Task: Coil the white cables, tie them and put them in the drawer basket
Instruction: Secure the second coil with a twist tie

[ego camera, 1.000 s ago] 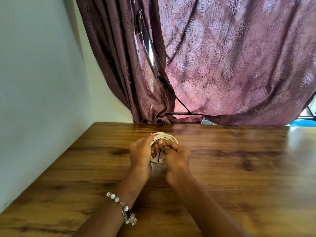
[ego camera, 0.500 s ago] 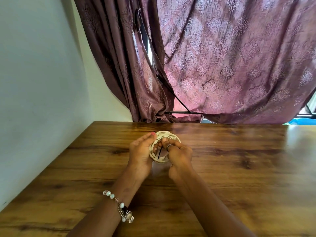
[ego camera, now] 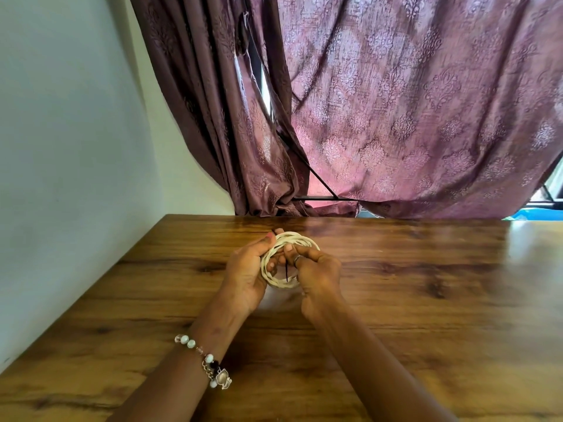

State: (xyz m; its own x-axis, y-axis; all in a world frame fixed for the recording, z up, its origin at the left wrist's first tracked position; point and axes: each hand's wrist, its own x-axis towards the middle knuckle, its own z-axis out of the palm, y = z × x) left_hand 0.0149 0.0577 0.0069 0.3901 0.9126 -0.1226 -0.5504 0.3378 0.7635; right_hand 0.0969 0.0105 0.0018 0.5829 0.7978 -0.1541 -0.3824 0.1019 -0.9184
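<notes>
The white cable [ego camera: 275, 278], wound into a round coil of several loops, is held upright just above the table [ego camera: 426, 315], near its middle, between both hands. A thin dark tie [ego camera: 286, 271] hangs down across the opening of the coil. The left hand [ego camera: 246, 275] cups the coil's left side, its fingers curled around the loops with the fingertips reaching over the top edge. The right hand [ego camera: 316, 275] grips the coil's right side, its thumb and forefinger pinched together at the top of the tie; a ring [ego camera: 297, 259] sits on one finger. A beaded bracelet [ego camera: 207, 362] circles the left wrist. The table is brown wood with a glossy grain. Behind its far edge hangs a patterned mauve curtain [ego camera: 396, 117], and a pale wall [ego camera: 70, 147] runs along the left. No drawer or basket shows.
</notes>
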